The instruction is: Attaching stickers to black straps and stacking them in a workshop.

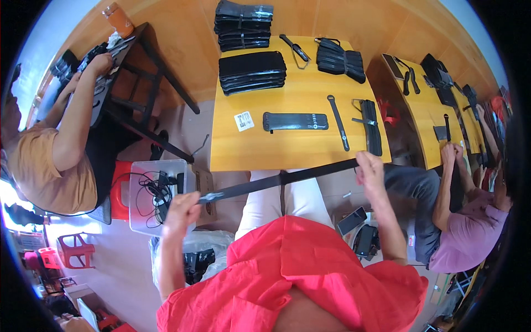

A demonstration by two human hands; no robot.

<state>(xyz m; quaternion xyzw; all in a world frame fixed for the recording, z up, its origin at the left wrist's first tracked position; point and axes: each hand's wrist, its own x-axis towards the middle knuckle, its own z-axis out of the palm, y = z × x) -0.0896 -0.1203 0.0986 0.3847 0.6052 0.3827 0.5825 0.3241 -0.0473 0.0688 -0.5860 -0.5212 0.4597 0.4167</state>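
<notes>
I hold a long black strap (pixel 276 180) stretched taut between both hands, in front of the near edge of a yellow wooden table (pixel 260 149). My left hand (pixel 180 213) is shut on its left end, over a clear plastic bin. My right hand (pixel 369 169) grips its right end at the table's front right corner. On the table lie a flat black pouch (pixel 295 121), a loose black strap (pixel 338 122), a folded black strap piece (pixel 371 126) and a small white tag (pixel 243 120).
Stacks of black pouches (pixel 251 72) (pixel 243 25) and a black bundle (pixel 340 58) sit at the table's far side. The clear bin (pixel 157 193) holds cables. One person works at a dark table (pixel 133 52) on the left, another at a yellow table (pixel 431 116) on the right.
</notes>
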